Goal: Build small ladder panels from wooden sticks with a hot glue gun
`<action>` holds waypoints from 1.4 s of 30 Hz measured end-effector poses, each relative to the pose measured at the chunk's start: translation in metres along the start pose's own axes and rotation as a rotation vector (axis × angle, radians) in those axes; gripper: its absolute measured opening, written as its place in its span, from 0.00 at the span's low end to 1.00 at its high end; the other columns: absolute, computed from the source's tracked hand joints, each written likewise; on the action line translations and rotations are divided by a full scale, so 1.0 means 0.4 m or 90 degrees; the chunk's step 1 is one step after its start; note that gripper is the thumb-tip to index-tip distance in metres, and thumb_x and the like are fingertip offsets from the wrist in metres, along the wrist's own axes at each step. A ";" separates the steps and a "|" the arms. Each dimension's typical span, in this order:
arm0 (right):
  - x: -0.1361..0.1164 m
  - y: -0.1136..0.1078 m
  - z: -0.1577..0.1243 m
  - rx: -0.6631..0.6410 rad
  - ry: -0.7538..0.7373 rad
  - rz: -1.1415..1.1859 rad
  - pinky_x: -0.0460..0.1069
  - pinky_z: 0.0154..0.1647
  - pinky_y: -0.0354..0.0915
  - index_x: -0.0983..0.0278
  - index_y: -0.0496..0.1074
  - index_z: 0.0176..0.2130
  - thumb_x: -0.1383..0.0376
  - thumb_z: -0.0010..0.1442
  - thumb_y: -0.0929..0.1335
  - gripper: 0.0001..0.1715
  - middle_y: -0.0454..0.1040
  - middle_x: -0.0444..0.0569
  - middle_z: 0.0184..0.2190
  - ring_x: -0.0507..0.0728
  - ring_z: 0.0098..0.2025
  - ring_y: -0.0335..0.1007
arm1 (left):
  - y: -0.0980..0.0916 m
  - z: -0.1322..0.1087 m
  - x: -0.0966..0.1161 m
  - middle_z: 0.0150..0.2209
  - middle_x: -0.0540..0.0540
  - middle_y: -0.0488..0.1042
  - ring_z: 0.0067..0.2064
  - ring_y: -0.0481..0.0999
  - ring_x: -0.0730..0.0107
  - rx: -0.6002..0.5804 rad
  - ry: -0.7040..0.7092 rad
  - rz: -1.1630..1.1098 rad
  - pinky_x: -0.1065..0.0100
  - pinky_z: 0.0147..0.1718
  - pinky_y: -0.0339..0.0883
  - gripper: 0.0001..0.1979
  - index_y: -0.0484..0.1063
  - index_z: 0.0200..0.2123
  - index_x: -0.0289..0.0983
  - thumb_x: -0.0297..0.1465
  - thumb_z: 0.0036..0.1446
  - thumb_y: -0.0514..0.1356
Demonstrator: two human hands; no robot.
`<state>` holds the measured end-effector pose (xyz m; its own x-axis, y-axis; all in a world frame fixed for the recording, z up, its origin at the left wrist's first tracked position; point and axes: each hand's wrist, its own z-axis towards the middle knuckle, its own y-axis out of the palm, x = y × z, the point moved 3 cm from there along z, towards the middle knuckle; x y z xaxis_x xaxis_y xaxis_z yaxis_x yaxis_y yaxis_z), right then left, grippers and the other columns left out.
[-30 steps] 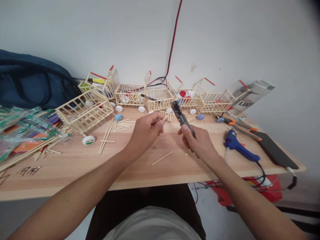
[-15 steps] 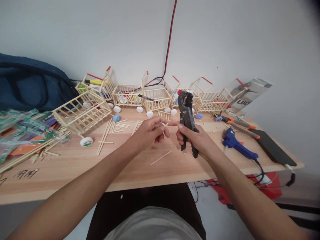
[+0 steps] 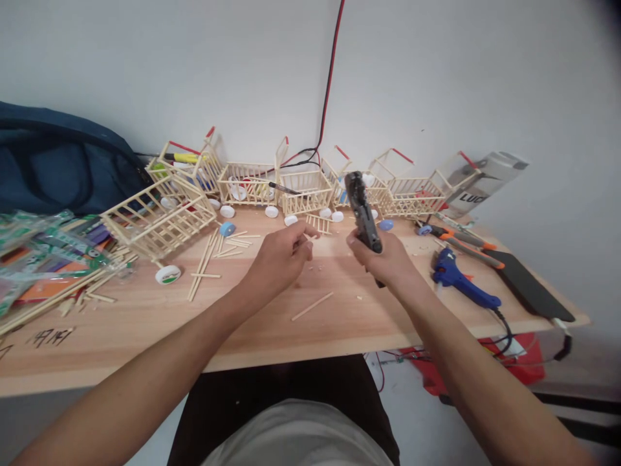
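My left hand (image 3: 284, 255) is closed in a pinch above the table, with a pale tip of a short wooden stick (image 3: 311, 237) showing at its fingertips. Most of that stick is hidden. My right hand (image 3: 385, 255) grips a pair of black pliers (image 3: 361, 210), jaws pointing up and away from me; its handles are partly covered by the palm. A gap separates the two hands. Below them, a loose wooden stick (image 3: 312, 306) lies on the table. Beyond the left fingers is a small ladder-like stick panel (image 3: 319, 224).
Several stick-built carts (image 3: 303, 194) line the wall, one larger cart (image 3: 160, 223) tilted at left. Loose sticks (image 3: 206, 265) and plastic packets (image 3: 58, 246) lie left. A blue glue gun (image 3: 458, 279), orange-handled pliers (image 3: 470, 249) and a black flat object (image 3: 531, 285) lie right.
My hands have moved apart, the left one going slightly left. The black pliers have turned in my right hand and now show their narrow edge.
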<state>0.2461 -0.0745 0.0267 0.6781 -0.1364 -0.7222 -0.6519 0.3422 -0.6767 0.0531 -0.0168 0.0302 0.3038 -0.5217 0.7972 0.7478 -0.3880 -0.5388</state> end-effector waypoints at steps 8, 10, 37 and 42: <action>0.107 -0.052 0.025 0.075 0.082 0.074 0.47 0.21 0.60 0.64 0.70 0.32 0.52 0.54 0.67 0.17 0.67 0.44 0.17 0.53 0.20 0.63 | 0.074 -0.067 0.008 0.31 0.46 0.74 0.32 0.70 0.65 -0.283 0.051 0.229 0.67 0.28 0.52 0.05 0.69 0.26 0.37 0.30 0.53 0.61; 0.104 -0.045 0.015 0.065 0.084 0.092 0.47 0.21 0.60 0.64 0.72 0.34 0.51 0.54 0.67 0.19 0.67 0.43 0.17 0.53 0.20 0.63 | 0.084 -0.076 0.009 0.30 0.46 0.73 0.32 0.69 0.65 -0.307 0.052 0.232 0.67 0.29 0.53 0.06 0.67 0.25 0.37 0.26 0.54 0.59; -0.052 0.024 -0.066 -0.146 -0.024 0.338 0.47 0.28 0.63 0.63 0.69 0.39 0.55 0.59 0.68 0.14 0.66 0.41 0.23 0.51 0.26 0.63 | 0.013 -0.012 -0.007 0.27 0.50 0.71 0.22 0.59 0.81 -0.237 -0.209 -0.493 0.73 0.21 0.50 0.14 0.73 0.32 0.34 0.39 0.51 0.67; -0.067 0.026 -0.058 -0.134 -0.036 0.352 0.47 0.28 0.63 0.64 0.69 0.37 0.56 0.58 0.69 0.14 0.67 0.42 0.24 0.51 0.27 0.64 | -0.002 -0.011 0.007 0.25 0.51 0.71 0.21 0.58 0.82 -0.152 -0.221 -0.437 0.74 0.19 0.45 0.12 0.74 0.30 0.34 0.37 0.47 0.68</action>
<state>0.2134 -0.0889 0.0358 0.2315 0.0621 -0.9709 -0.9631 0.1557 -0.2197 0.0508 -0.0212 0.0319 0.0173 0.1429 0.9896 0.6993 -0.7091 0.0901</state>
